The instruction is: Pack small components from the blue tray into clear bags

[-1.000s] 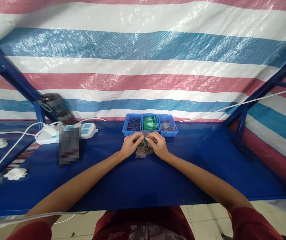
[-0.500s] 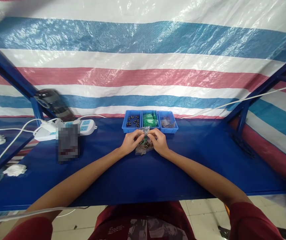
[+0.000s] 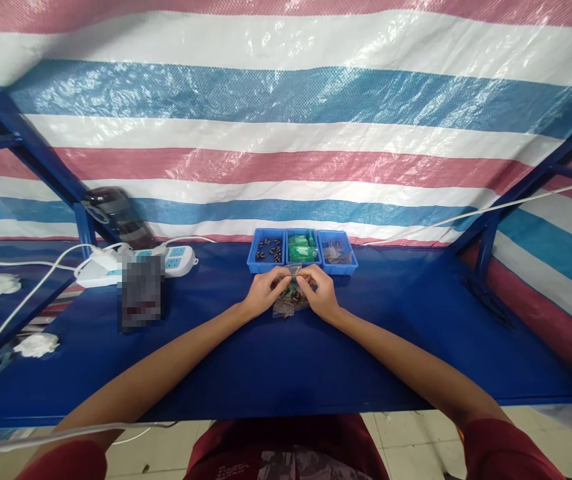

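Observation:
Both of my hands pinch the upper edge of a small clear plastic bag [image 3: 286, 307]. My left hand [image 3: 265, 292] grips it from the left, and my right hand [image 3: 320, 293] from the right, thumbs close together. Small metal-looking parts and something green show through the plastic. Just beyond my fingers stand three blue bins side by side. Dark and brassy small parts lie in the left bin [image 3: 251, 265]. Green packets [image 3: 303, 247] fill the middle one. In the right bin [image 3: 339, 269] are clear bags with small pieces inside.
On the left, a white power strip [image 3: 185, 261] with plugs and cables lies behind a blurred dark object [image 3: 141, 293]. A dark bottle-like object [image 3: 121, 213] leans near the blue frame. Crumpled white tissue [image 3: 36, 345] lies at the left. Striped sheeting [image 3: 286, 93] hangs behind the blue table [image 3: 286, 373].
The camera view has tilted up slightly, so the scene sits lower. My fingers have shifted a little along the bag's top edge, still pinching it.

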### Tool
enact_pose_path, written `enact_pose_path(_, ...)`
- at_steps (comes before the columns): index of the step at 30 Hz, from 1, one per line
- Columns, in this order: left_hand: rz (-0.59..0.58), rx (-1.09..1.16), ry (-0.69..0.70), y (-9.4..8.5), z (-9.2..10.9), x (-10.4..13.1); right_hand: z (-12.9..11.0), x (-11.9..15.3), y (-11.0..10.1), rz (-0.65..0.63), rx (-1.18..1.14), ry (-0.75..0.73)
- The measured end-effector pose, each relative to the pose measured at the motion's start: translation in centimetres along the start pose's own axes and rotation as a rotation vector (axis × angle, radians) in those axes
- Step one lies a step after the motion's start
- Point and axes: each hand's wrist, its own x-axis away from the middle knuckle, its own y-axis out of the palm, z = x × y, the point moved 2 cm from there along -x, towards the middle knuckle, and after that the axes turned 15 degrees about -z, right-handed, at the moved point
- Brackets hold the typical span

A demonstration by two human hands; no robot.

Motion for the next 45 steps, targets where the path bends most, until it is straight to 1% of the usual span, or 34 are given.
enact_pose_path(4,-0.014,-0.02,0.002,0.06,-0.17,0.03,0.03,-0.07,0.07,-0.007,-0.035,0.006)
enact_pose_path(9,-0.038,-0.032,0.024,0.12,0.07,0.02,0.05,-0.04,0.02,0.018,-0.078,-0.018)
enact_pose_path(15,-0.058,-0.042,0.0,-0.04,0.36,-0.04,0.16,-0.03,0.03,0.038,-0.051,-0.023)
enact_pose_path(19,-0.073,-0.021,-0.017,-0.1,0.37,-0.16,0.29,-0.1,0.1,0.051,-0.06,-0.053)
enact_pose_path(22,-0.068,-0.012,-0.018,-0.09,0.32,-0.21,0.31,-0.1,0.12,0.058,-0.056,-0.063)
enact_pose_path(34,-0.024,0.024,0.051,0.11,0.14,-0.22,0.78,0.09,0.57,0.063,-0.094,-0.064)
enact_pose_path(40,-0.011,-0.01,0.046,0.32,-0.07,-0.17,0.37,0.17,0.67,0.061,-0.061,-0.101)
enact_pose_path(45,-0.013,-0.001,0.023,0.19,0.01,-0.12,0.13,0.16,0.54,0.069,-0.049,-0.096)
